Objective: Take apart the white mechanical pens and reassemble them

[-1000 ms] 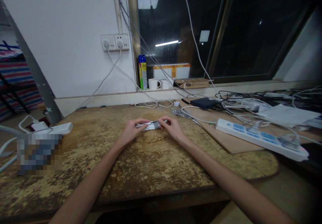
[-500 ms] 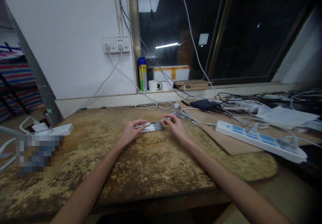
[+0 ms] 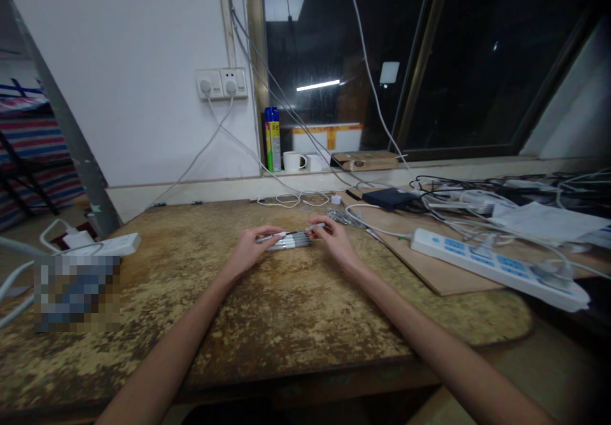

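Note:
Several white pens with grey ends (image 3: 294, 242) lie side by side on the worn wooden table (image 3: 267, 317). Just over their left part, my left hand (image 3: 251, 247) pinches a white pen (image 3: 281, 235) between thumb and fingers; its dark tip end points right. My right hand (image 3: 338, 242), at the right end of the row, has its fingertips closed on a small grey piece that looks like a pen cap (image 3: 315, 226). A short gap separates this piece from the pen. My fingers partly cover both things.
A brown board (image 3: 429, 272) lies to the right, with a white power strip (image 3: 496, 266) and tangled cables on it. Clear plastic packaging (image 3: 341, 216) is behind my right hand. A spray can (image 3: 272, 140) and white mug (image 3: 293, 161) stand on the sill. Another power strip (image 3: 117, 245) is at left.
The view has shifted very slightly. Both hands keep nearly the same place and the same grip, with the pen and the grey piece still apart.

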